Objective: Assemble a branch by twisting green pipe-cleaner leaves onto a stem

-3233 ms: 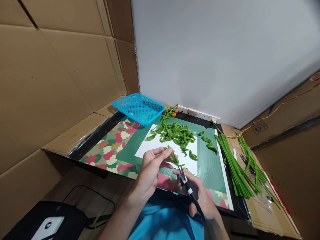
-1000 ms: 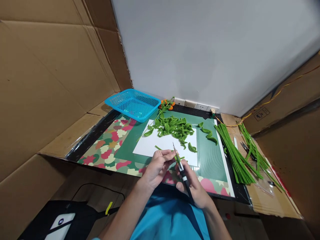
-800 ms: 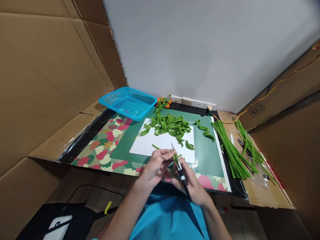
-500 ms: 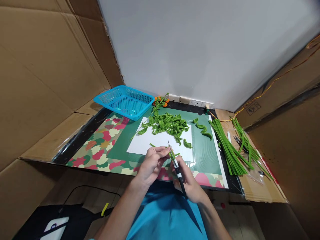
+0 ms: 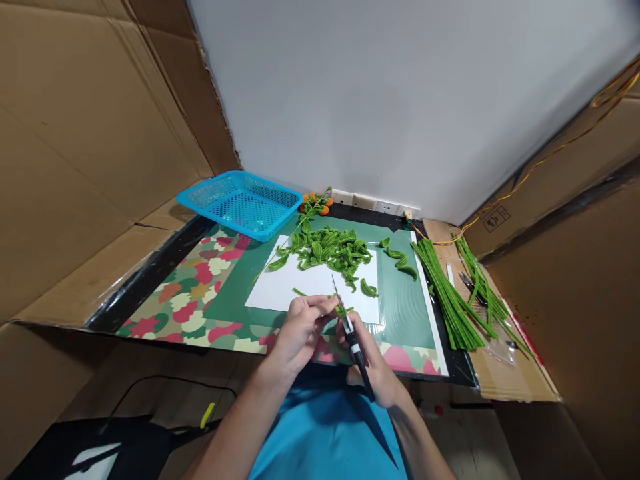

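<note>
My right hand (image 5: pixel 371 360) is wrapped round the black handle of a pair of scissors (image 5: pixel 356 347), whose pointed blades reach up and away from me. My left hand (image 5: pixel 306 327) pinches a short green pipe cleaner (image 5: pixel 343 310), which lies across the blades; its hidden part is behind my fingers. Just beyond my hands, a white sheet (image 5: pixel 267 293) bears a heap of looped green pipe-cleaner leaves (image 5: pixel 330 250). One single leaf (image 5: pixel 369 288) rests apart at the sheet's right side.
A blue plastic basket (image 5: pixel 243 203) stands at the back left, beside orange-and-green flowers (image 5: pixel 316 202). Several more leaves (image 5: pixel 399 257) lie on the green mat (image 5: pixel 400 300). Long green pipe cleaners (image 5: pixel 447 297) and pliers (image 5: pixel 473 288) are at the right. Cardboard walls (image 5: pixel 100 100) flank the table.
The scissors have turned a little, their blades now more visible beside the pipe cleaner. My hands stay close together in nearly the same place. The whole view has shifted slightly.
</note>
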{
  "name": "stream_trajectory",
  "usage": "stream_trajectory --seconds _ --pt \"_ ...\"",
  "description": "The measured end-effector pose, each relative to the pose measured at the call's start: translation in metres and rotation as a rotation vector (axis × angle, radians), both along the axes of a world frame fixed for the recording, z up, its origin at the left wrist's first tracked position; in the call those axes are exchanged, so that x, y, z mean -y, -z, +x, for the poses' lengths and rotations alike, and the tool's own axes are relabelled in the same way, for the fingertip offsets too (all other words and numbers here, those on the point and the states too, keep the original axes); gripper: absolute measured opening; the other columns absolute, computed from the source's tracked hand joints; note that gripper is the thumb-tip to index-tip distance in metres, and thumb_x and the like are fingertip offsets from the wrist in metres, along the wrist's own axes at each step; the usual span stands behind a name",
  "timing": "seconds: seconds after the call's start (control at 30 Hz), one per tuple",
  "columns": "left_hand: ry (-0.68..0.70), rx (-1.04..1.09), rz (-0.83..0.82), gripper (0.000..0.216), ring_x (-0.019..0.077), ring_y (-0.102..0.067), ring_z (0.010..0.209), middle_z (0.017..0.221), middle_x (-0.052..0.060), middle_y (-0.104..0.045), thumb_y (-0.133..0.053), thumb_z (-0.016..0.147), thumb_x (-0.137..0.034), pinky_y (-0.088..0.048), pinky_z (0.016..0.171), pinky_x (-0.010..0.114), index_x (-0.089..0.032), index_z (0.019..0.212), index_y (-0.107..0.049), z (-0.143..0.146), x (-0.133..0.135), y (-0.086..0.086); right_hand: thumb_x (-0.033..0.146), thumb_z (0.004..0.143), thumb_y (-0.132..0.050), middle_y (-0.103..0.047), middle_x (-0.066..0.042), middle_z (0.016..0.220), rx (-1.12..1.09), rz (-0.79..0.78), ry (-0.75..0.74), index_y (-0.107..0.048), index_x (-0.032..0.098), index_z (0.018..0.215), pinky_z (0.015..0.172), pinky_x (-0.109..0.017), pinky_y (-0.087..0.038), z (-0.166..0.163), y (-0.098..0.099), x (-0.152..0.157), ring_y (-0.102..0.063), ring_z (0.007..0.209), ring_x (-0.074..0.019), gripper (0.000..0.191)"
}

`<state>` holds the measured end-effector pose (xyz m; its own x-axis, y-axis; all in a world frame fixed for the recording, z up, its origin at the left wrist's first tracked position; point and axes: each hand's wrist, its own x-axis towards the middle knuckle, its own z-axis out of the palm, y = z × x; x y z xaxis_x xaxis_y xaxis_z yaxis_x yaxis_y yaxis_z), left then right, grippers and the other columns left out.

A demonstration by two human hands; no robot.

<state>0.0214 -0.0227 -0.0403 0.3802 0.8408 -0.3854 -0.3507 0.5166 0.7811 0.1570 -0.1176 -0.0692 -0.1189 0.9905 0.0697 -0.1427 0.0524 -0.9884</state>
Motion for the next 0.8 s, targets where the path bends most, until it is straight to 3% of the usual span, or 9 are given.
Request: stream_trajectory --seconds 0.13,0.4,0.63,0.8 --pt "-0.065 -0.078 0.017 0.021 0.0113 -0.057 0.051 0.058 0.003 -0.066 -0.09 0.053 -0.023 -0.044 0.049 0.021 -0.011 0.06 -0.075 -0.001 0.005 -0.005 0.026 0.065 -0.061 -0.047 -0.002 0.104 0.061 -0.012 0.015 -0.058 0.024 0.116 0.084 -0.033 -0.042 0.0 0.0 0.002 -0.042 0.091 -0.0217 0.051" --pt "-0.135 -0.201 0.125 0.023 0.014 -0.061 0.058 0.062 0.007 -0.07 -0.09 0.056 -0.029 -0.044 0.054 0.021 -0.011 0.062 -0.077 -0.001 0.009 -0.01 0.025 0.068 -0.063 -0.054 -0.004 0.112 0.051 -0.046 0.057 -0.055 0.028 0.14 0.091 -0.035 -0.048 0.0 0.017 0.01 -0.05 0.102 -0.0252 0.072" --pt "-0.118 -0.208 0.157 0.025 0.0147 -0.061 0.062 0.065 0.007 -0.07 -0.091 0.056 -0.031 -0.05 0.06 0.022 -0.012 0.058 -0.075 0.0 0.01 -0.009 0.018 0.061 -0.059 -0.049 -0.002 0.107 0.016 -0.052 0.019 -0.056 0.027 0.128 0.086 -0.032 -0.044 0.001 0.017 0.007 -0.045 0.092 -0.0211 0.067" --pt "-0.086 -0.189 0.065 0.027 0.0121 -0.056 0.053 0.058 0.004 -0.065 -0.093 0.051 -0.03 -0.045 0.05 0.021 -0.012 0.059 -0.074 -0.001 0.009 -0.01 0.02 0.065 -0.063 -0.047 -0.001 0.105 -0.012 -0.031 -0.002 -0.055 0.028 0.128 0.085 -0.031 -0.042 0.002 0.016 0.005 -0.043 0.092 -0.0201 0.064"
